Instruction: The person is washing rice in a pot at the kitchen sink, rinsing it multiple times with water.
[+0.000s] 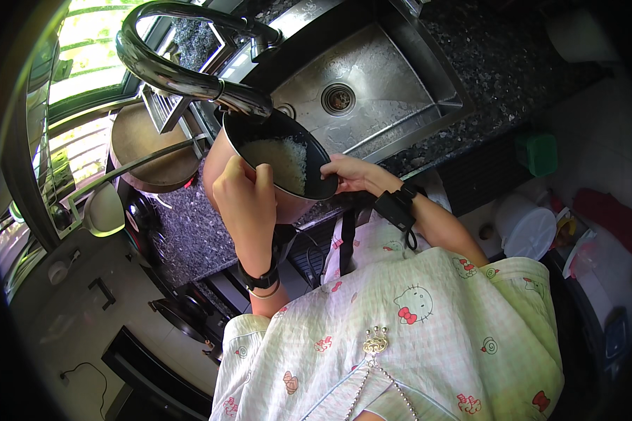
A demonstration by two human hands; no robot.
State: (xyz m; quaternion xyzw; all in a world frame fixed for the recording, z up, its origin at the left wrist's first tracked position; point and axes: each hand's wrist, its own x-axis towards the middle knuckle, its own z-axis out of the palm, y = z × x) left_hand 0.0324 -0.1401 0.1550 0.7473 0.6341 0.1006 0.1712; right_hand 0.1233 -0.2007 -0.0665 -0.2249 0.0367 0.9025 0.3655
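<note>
A deep pot [218,153], copper-coloured outside and dark inside, is tilted beneath the spout of a chrome faucet [249,98]. White rice [279,156] lies in the bottom of it; whether there is water with it, I cannot tell. My left hand [246,196] is closed on the near left rim, with its fingers curled. On the right, my right hand [347,172] grips the rim, thumb inside and fingers partly hidden behind the wall. Black bands circle both wrists.
A steel sink [386,77] with a round drain [338,99] lies beyond the pot, set in a dark speckled countertop [189,224]. A large round pan [154,147] leans by the window at left. A white bucket [527,228] and a green container [537,154] stand lower right.
</note>
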